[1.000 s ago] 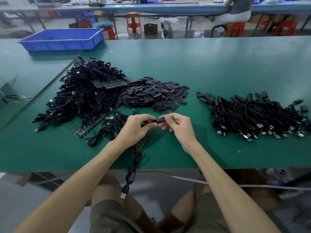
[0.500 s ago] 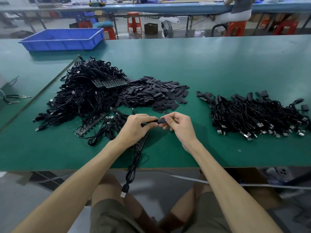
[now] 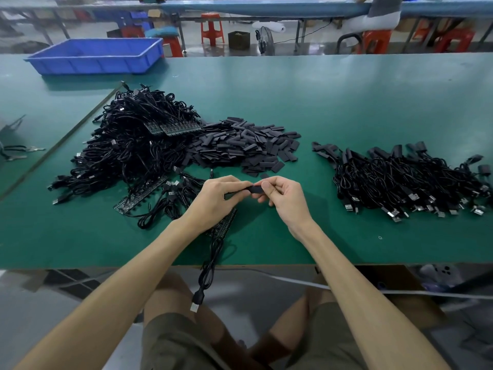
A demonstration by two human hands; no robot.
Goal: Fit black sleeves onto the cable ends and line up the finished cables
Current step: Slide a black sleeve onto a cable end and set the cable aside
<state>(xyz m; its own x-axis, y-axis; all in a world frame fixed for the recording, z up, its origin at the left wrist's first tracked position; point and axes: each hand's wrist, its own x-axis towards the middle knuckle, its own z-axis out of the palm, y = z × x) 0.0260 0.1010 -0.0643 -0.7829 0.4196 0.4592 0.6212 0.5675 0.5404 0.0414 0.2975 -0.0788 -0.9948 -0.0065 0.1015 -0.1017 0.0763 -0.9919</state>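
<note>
My left hand (image 3: pixel 217 198) grips the end of a black cable (image 3: pixel 210 265) whose coiled length hangs over the table's near edge, its USB plug dangling above my lap. My right hand (image 3: pixel 282 197) pinches a black sleeve (image 3: pixel 255 189) at that cable end, right between both hands. A heap of loose black sleeves (image 3: pixel 248 149) lies just beyond my hands. A large tangle of bare cables (image 3: pixel 130 148) lies to the left. Sleeved cables (image 3: pixel 408 182) lie in a row to the right.
The green table (image 3: pixel 346 102) carries a blue bin (image 3: pixel 96 56) at the far left. A strip of small circuit boards (image 3: pixel 141 194) lies by the left pile, another under my left wrist. Pliers (image 3: pixel 16 152) lie at the left edge. Stools and another bench stand behind.
Both hands stay at the same spot, pressed together over the cable end. The sleeve between my fingers has shifted only slightly.
</note>
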